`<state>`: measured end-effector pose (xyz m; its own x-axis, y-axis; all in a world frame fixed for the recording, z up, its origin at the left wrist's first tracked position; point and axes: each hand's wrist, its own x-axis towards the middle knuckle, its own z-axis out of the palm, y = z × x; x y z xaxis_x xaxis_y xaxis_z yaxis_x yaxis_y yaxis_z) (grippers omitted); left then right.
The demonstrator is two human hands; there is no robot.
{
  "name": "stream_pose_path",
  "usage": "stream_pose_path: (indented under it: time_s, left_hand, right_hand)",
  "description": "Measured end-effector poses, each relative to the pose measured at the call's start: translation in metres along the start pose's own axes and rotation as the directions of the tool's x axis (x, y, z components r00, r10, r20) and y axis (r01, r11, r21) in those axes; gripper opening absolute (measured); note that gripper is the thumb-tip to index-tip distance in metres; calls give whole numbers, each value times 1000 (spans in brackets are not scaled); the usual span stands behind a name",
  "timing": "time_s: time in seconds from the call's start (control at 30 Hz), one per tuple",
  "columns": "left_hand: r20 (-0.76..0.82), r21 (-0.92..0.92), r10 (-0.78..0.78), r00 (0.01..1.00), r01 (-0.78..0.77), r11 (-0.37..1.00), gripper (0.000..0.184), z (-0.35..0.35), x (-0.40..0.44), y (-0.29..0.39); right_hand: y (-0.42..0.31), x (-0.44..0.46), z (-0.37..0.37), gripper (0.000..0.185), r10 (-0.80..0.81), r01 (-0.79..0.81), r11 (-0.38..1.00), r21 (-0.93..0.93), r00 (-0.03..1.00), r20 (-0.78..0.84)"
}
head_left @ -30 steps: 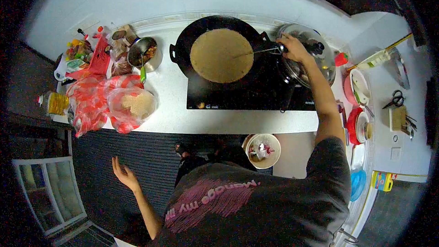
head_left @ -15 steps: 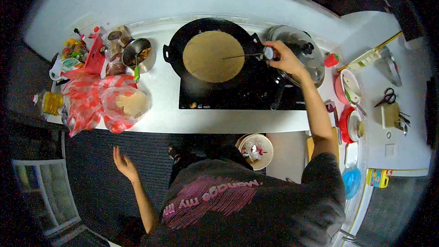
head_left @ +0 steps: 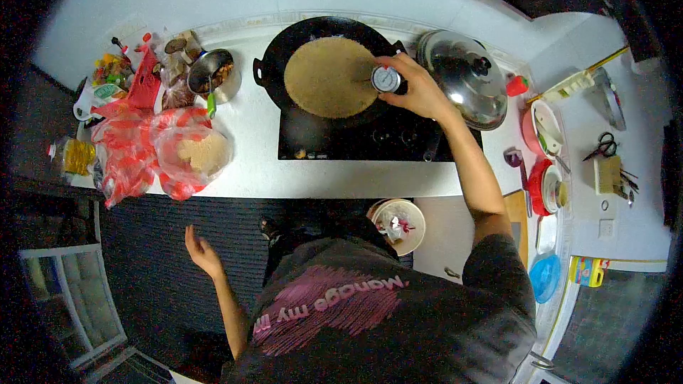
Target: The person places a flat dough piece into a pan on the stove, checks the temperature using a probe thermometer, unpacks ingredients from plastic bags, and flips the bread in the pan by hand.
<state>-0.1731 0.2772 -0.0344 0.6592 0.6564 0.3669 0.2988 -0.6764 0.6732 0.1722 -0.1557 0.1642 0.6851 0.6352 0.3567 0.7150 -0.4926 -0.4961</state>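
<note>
One gauge [head_left: 385,79], pinched by the right hand [head_left: 421,92] at the wok's right edge [head_left: 379,39], looks light, stiff; I favour gripping its rim. Left hand [head_left: 204,254]: loosely spread.

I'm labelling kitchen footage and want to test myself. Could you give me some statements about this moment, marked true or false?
1. The right hand holds a dial thermometer at the wok. True.
2. The left hand grips the wok's handle. False: it is empty, away from the wok.
3. A domed lid with a dark knob is right of the wok. True.
4. The steel pot stands right of the wok. False: it stands to the left.
5. The bucket on the floor is empty. False: litter lies in it.
</note>
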Motion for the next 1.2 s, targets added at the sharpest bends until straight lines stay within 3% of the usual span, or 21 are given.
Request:
stream_pose_path:
  time_s: [0.1,0.3,0.4,0.5,0.6,0.8,0.9,1.0,1.2]
  left_hand:
    - [7,39,15,1000,-15,999,41,0,-5,-6]
    - [-11,-42,-99,995,98,994,40,8,-21,-34]
    - [4,-26,-95,995,95,995,40,6,-26,-26]
    - [21,11,-16,1000,16,1000,39,8,-27,-31]
    - [40,14,-56,998,56,998,39,9,-28,-29]
    - [77,-68,-132,988,137,988,41,11,-31,-36]
    - [83,-92,-82,993,90,992,41,13,-35,-44]
    - [113,-173,-183,977,201,964,41,19,-39,-48]
    - [136,-32,-112,984,117,993,37,24,-46,-50]
  right_hand:
    - [1,5,0,54,-12,12,1000,-16,1000,22]
    - [-5,9,-5,56,-11,12,1000,-26,999,38]
    - [5,10,-1,57,-64,65,996,-59,998,19]
    - [-3,11,-6,57,3,1,999,-46,997,83]
    - [-3,12,-3,55,10,-9,1000,-5,997,74]
    - [-9,15,-3,54,32,-32,999,-5,992,126]
    - [-7,16,0,53,23,-14,998,-67,991,135]
    - [-10,18,1,52,16,-14,1000,-16,992,127]
    - [-16,22,-1,53,17,-11,999,-45,989,144]
